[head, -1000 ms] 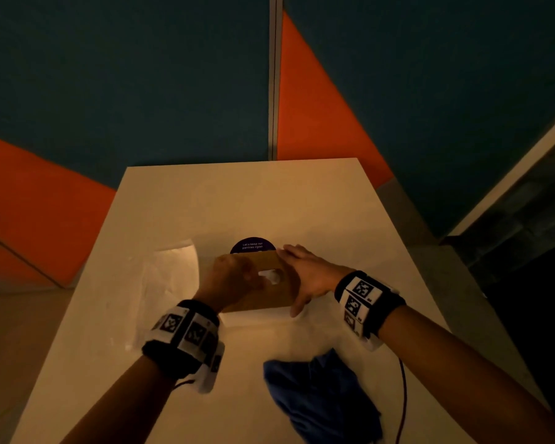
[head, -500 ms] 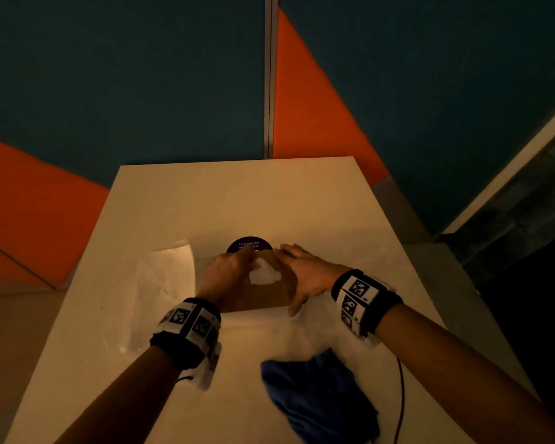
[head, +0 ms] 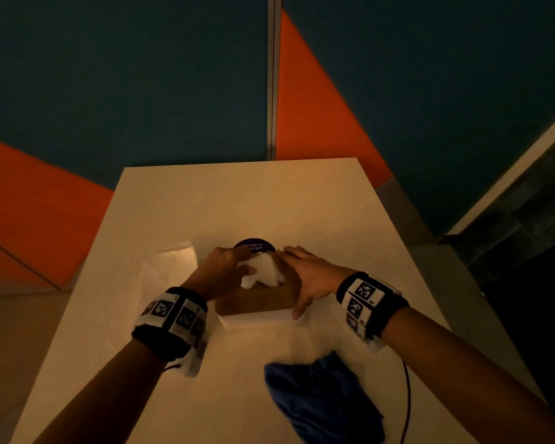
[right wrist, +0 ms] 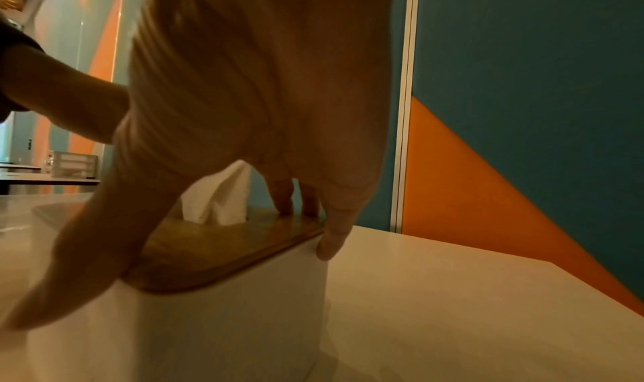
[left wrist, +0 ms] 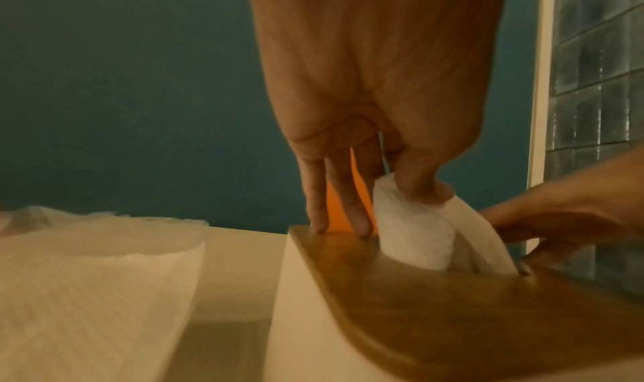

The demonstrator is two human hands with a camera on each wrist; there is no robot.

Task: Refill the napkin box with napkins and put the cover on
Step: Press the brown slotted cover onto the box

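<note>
1. Hands first: both are on the napkin box in the middle of the desk, one at each end.
2. Far left, an empty clear plastic wrapper lies flat on the desk, just beside the box. It looks like the sleeve the refill came in, put out of the way.
3. Left hand now: thumb and forefinger pinch the top napkin, which stands up through the slot in the wooden cover. Its other fingers stand straight with their tips on the wood, likely to keep the cover down against the tug.
4. Centre: the cover sits flush on the white box, so the refill looks done, and this reads as the finishing touch, teasing a first sheet up for the next user.
5. Right hand: spread wide, pinching nothing. Fingertips press on the cover, the thumb drops down the near side, one finger hooks over the far corner. That is a brace so the light box cannot slide or tip.
6. Behind the box a dark round sticker shows; nearer the person, a crumpled blue cloth lies idle.
</note>
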